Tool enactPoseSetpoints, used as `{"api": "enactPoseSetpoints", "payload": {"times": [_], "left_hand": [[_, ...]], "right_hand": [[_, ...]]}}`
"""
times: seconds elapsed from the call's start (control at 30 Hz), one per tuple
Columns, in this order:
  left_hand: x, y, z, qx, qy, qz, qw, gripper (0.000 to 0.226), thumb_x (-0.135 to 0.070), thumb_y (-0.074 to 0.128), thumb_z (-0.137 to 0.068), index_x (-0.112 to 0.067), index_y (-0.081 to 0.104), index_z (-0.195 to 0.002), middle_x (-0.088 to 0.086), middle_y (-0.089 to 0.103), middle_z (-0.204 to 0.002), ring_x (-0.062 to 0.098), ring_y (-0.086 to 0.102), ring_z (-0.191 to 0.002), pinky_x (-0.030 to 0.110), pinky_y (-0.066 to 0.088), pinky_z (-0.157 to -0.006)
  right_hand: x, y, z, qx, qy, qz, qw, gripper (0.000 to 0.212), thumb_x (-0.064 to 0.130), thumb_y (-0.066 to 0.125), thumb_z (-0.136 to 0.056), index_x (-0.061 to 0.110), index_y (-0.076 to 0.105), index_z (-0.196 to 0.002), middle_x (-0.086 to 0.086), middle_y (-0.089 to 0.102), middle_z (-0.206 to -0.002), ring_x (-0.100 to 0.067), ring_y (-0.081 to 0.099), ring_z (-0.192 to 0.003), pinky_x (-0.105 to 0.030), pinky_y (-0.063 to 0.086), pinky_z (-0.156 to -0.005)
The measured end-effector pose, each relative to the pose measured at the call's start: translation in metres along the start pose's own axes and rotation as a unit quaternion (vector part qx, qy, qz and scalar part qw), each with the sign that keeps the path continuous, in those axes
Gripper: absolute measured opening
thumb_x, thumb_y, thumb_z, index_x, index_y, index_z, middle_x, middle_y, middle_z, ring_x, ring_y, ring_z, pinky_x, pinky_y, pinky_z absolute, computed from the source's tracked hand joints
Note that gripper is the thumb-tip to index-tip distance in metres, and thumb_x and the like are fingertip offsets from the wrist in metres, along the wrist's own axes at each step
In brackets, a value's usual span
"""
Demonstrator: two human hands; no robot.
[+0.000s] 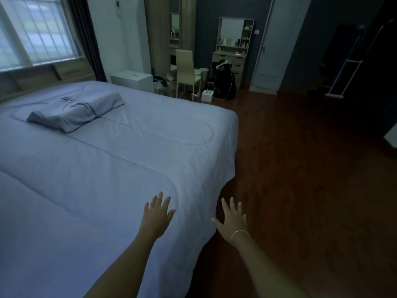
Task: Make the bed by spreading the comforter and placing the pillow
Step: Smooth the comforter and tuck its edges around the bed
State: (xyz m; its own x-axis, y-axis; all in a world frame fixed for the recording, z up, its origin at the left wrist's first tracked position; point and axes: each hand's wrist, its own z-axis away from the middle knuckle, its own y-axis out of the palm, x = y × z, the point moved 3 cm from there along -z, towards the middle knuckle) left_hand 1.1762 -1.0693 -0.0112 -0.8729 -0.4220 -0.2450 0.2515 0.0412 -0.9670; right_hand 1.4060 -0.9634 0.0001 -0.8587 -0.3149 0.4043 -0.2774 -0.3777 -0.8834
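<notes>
At the bed's corner your left hand (158, 214) and right hand (233, 218), both released, seem to smooth the comforter (111, 168); tug it square next.

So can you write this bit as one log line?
comforter: spread over bed | pillow: on top, near headboard | left hand: open, over comforter | right hand: open, past bed edge

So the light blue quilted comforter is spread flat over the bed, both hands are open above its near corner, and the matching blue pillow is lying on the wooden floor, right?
Not quite: the head view shows the matching blue pillow lying on the light blue quilted comforter near the headboard, not on the floor. The rest holds.
</notes>
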Motion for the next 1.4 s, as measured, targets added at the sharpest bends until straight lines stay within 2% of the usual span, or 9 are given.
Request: {"api": "enactPoseSetpoints", "payload": {"times": [0.13,0.23,0.33,0.43,0.6,0.83,1.03,1.23,1.4], "left_hand": [[-0.035,0.009,-0.086,-0.009,-0.008,0.025,1.0,0.057,-0.047,0.029,-0.098,-0.019,0.023,-0.148,0.01,0.012,-0.159,0.027,0.013,-0.146,0.047,0.013,-0.117],[-0.065,0.005,-0.152,-0.053,0.0,0.033,0.998,0.053,-0.043,0.037,-0.098,-0.017,0.033,-0.144,0.012,0.03,-0.153,0.028,0.027,-0.142,0.047,0.021,-0.114],[-0.103,-0.005,-0.219,-0.106,0.027,0.042,0.993,0.043,-0.034,0.049,-0.095,-0.012,0.05,-0.132,0.013,0.058,-0.13,0.031,0.054,-0.12,0.046,0.038,-0.102],[-0.143,-0.015,-0.281,-0.14,0.06,0.047,0.987,0.035,-0.026,0.053,-0.093,-0.011,0.057,-0.125,0.012,0.066,-0.116,0.029,0.063,-0.101,0.044,0.044,-0.094],[-0.199,-0.023,-0.404,-0.173,0.065,0.063,0.981,0.033,-0.022,0.052,-0.093,-0.01,0.058,-0.124,0.013,0.067,-0.11,0.031,0.064,-0.094,0.044,0.046,-0.091],[-0.249,-0.02,-0.561,-0.176,0.016,0.072,0.982,0.034,-0.022,0.053,-0.093,-0.011,0.057,-0.125,0.012,0.065,-0.114,0.03,0.064,-0.096,0.042,0.046,-0.09],[-0.247,0.006,-0.662,-0.168,-0.07,0.084,0.98,0.034,-0.022,0.057,-0.09,-0.01,0.059,-0.122,0.013,0.064,-0.116,0.032,0.064,-0.096,0.043,0.049,-0.086],[-0.212,0.025,-0.784,-0.169,-0.159,0.08,0.969,0.042,-0.024,0.058,-0.09,-0.008,0.054,-0.129,0.02,0.053,-0.135,0.037,0.05,-0.123,0.052,0.041,-0.1],[-0.207,0.031,-0.907,-0.136,-0.19,0.09,0.968,0.055,-0.03,0.049,-0.095,-0.008,0.034,-0.143,0.019,0.038,-0.147,0.036,0.035,-0.136,0.051,0.031,-0.109]], "right_hand": [[-0.024,-0.044,-0.082,0.01,0.0,0.005,1.0,0.078,0.057,0.041,-0.09,0.032,-0.004,-0.149,-0.002,-0.013,-0.159,-0.029,-0.016,-0.145,-0.053,0.003,-0.118],[-0.036,-0.078,-0.143,-0.009,-0.011,-0.005,1.0,0.073,0.056,0.041,-0.091,0.033,0.003,-0.15,-0.001,-0.004,-0.16,-0.026,-0.01,-0.147,-0.052,0.003,-0.118],[-0.05,-0.111,-0.201,-0.033,-0.017,-0.024,0.999,0.067,0.054,0.041,-0.092,0.03,0.015,-0.149,0.001,0.016,-0.159,-0.023,0.006,-0.147,-0.049,0.005,-0.119],[-0.065,-0.136,-0.256,-0.056,-0.041,-0.032,0.997,0.06,0.051,0.043,-0.092,0.026,0.029,-0.146,0.0,0.033,-0.152,-0.02,0.025,-0.142,-0.046,0.013,-0.119],[-0.102,-0.176,-0.377,-0.059,-0.055,-0.045,0.996,0.055,0.046,0.047,-0.091,0.023,0.039,-0.141,-0.002,0.046,-0.143,-0.022,0.04,-0.132,-0.045,0.026,-0.115],[-0.133,-0.233,-0.55,0.022,-0.084,-0.043,0.995,0.058,0.042,0.051,-0.09,0.022,0.036,-0.142,-0.005,0.042,-0.145,-0.024,0.036,-0.134,-0.042,0.03,-0.113],[-0.146,-0.265,-0.691,0.07,-0.1,0.015,0.992,0.055,0.03,0.052,-0.09,0.022,0.035,-0.142,-0.008,0.043,-0.142,-0.028,0.035,-0.132,-0.043,0.032,-0.111],[-0.131,-0.264,-0.843,0.118,-0.134,0.053,0.983,0.057,0.023,0.052,-0.089,0.022,0.033,-0.142,-0.008,0.038,-0.147,-0.029,0.025,-0.14,-0.047,0.029,-0.113],[-0.133,-0.292,-0.962,0.118,-0.135,0.072,0.981,0.057,0.021,0.053,-0.09,0.023,0.032,-0.143,-0.005,0.038,-0.147,-0.029,0.025,-0.14,-0.041,0.025,-0.114]]}}
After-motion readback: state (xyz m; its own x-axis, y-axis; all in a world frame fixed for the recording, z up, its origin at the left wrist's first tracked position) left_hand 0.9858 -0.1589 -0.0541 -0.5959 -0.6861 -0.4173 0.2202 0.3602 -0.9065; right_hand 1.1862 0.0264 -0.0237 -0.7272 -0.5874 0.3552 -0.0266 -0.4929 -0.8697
